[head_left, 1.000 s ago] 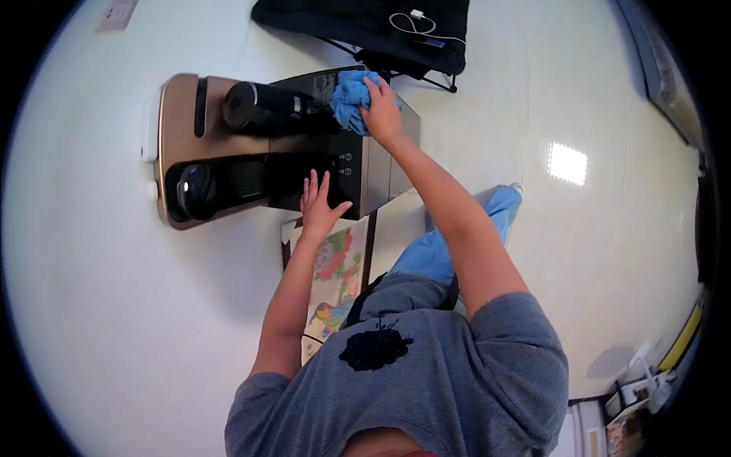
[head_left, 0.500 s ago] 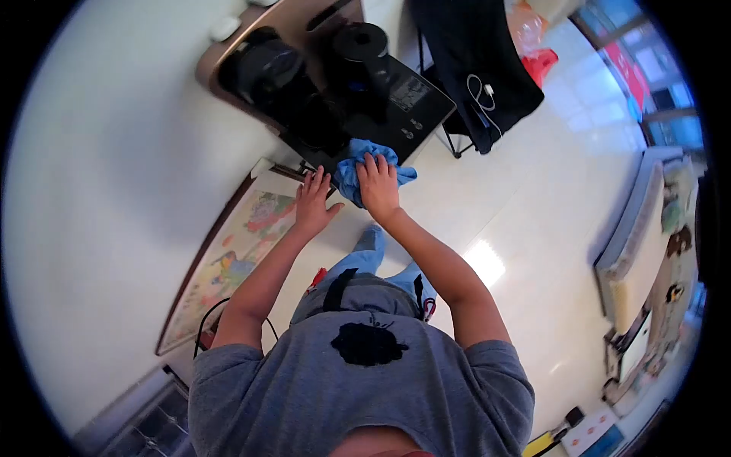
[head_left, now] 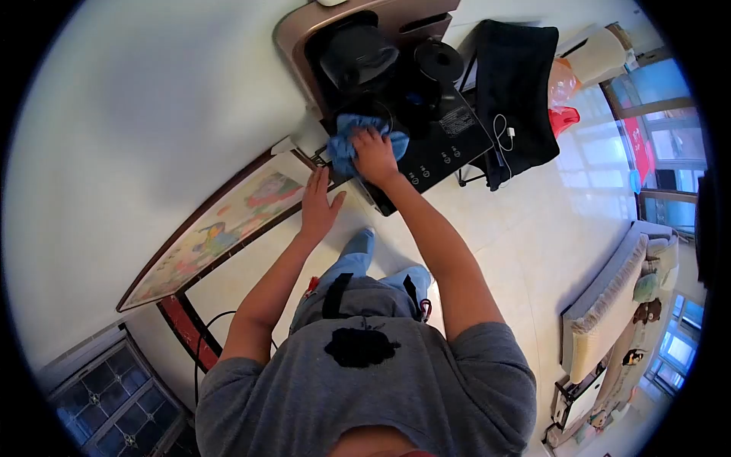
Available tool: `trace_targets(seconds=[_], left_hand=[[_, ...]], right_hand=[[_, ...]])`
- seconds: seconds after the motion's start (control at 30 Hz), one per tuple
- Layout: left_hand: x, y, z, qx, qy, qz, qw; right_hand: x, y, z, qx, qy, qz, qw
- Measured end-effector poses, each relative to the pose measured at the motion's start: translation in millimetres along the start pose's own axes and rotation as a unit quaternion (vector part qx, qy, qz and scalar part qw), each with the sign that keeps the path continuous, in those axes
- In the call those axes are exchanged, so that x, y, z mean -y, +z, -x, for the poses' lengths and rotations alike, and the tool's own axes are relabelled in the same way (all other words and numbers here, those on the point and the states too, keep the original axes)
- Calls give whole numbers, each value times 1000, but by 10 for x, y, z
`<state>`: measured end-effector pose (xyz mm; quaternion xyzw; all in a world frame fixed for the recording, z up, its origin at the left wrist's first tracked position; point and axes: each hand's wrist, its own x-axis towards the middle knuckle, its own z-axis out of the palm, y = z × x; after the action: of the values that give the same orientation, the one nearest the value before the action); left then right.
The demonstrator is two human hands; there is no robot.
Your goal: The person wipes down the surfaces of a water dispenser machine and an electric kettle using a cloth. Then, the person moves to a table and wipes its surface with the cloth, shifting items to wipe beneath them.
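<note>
My right hand [head_left: 373, 158] presses down on a crumpled blue cloth [head_left: 346, 141], its fingers curled into the fabric. The cloth lies on the black top panel [head_left: 438, 156] of an appliance, at its wall-side corner. Resting by that panel's near edge, my left hand [head_left: 320, 204] has its fingers stretched out and holds nothing. Behind the cloth stands a dark, glossy jug-like vessel [head_left: 354, 57]. Right of it is a black kettle [head_left: 438, 65] with a round lid. Printed markings run along the panel's front edge.
A framed colourful picture [head_left: 228, 228] leans along the wall on the left. Right of the appliance stands a black fabric-covered stand [head_left: 518, 91] with a white cable [head_left: 500, 133] on it. A sofa [head_left: 609, 305] is farther right across the tiled floor.
My right hand has shifted the cloth across the panel toward the wall-side corner and the dark vessel. My left hand stays at the near edge. The head view has turned, exposing more of the room.
</note>
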<state>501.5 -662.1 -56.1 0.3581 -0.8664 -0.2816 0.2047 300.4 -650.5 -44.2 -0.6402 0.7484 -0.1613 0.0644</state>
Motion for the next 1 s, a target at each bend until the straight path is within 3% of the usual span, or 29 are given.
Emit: trace_targets(seconds=[0.07,0.17,0.27,0.37,0.47,0.57,0.67,0.7,0.77,0.83,0.87,0.97,1.0], left_hand=[[2,-10,-51,-18,17,-4,1000],[-75,27,-160,-6,36,-18,999],[-245,103,-265,46,101,-83,990],[-414,218,-410,78,152,-88,981],[-513,340,-507,103,153,-80,980],[-601,509,-699,84,163,-52,982],[-980,585,-1099,64,39,150,986],[-1090,649,-1252,62,42,151,986],[-1262,803,-1575,27,-75,296,952],[-1338,1031,-1856,9,-108,410,906],[-1457,991,-1936,21,-108,435,894],[-1697,943,-2085,68,-155,469,867],[-1733,968,-2131,38,-144,493,857]], right_hand=[[-45,-126,433,39,-50,-8,998],[-407,-288,929,81,-12,25,996],[-1330,-301,1093,-38,123,34,991],[-2012,-553,1012,-136,263,93,951],[-2397,-647,871,-130,292,77,944],[-2213,-599,800,-114,341,107,927],[-1698,-446,862,-109,345,122,924],[-1573,-288,932,-126,302,134,935],[-1099,-206,1008,-100,257,94,957],[-653,-67,1092,-127,197,96,967],[-447,-129,1126,-83,178,64,979],[-140,-90,1221,-88,124,22,988],[-168,-108,1236,-86,122,23,989]])
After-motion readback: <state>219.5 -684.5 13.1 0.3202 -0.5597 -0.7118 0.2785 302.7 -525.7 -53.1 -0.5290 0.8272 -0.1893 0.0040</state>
